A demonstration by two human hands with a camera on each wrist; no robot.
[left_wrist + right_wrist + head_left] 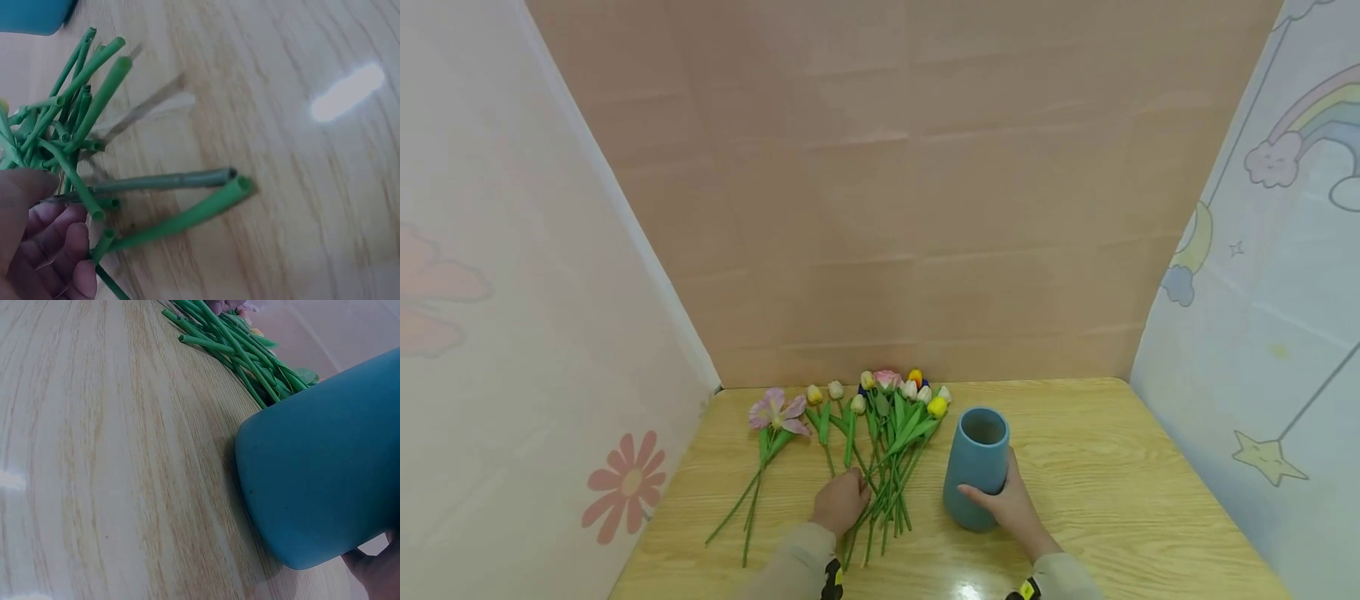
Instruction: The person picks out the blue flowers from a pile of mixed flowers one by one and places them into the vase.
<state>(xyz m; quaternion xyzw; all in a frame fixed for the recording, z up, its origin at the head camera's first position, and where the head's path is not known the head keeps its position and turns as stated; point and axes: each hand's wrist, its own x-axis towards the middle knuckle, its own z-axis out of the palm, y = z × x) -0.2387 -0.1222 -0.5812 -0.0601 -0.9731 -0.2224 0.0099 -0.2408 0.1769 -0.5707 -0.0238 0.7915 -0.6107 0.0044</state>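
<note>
We have the blue vase [973, 483] low in the head view, just right of centre, upright or nearly so, its round mouth facing up at us. And there's the right hand [1013, 504] on its right side, thumb across the front, fingers wrapped behind: a firm-looking hold, the hand opened only as wide as the vase's body.

Left of the vase, in the lower middle of the frame, we see the bunch of flowers [904, 433], blooms up top, green stems crossing below. The left hand [841, 500] is in at the bunch's left edge, fingers curled, nearly closed on stems; the left wrist view shows them passing between thumb and fingers, though exactly how many it grips we can't tell.

Among the blooms we spot a pink rose [887, 379] and a yellow tulip [937, 407]. Farther left, apart from the left hand, lies a pale pink flower [777, 411], its stems running down-left.

Under it all, we've got the wood-grain table [1097, 500]; behind rises a brown backdrop [910, 208], and at upper right a rainbow [1318, 108] decorates the side wall [1262, 333].
</note>
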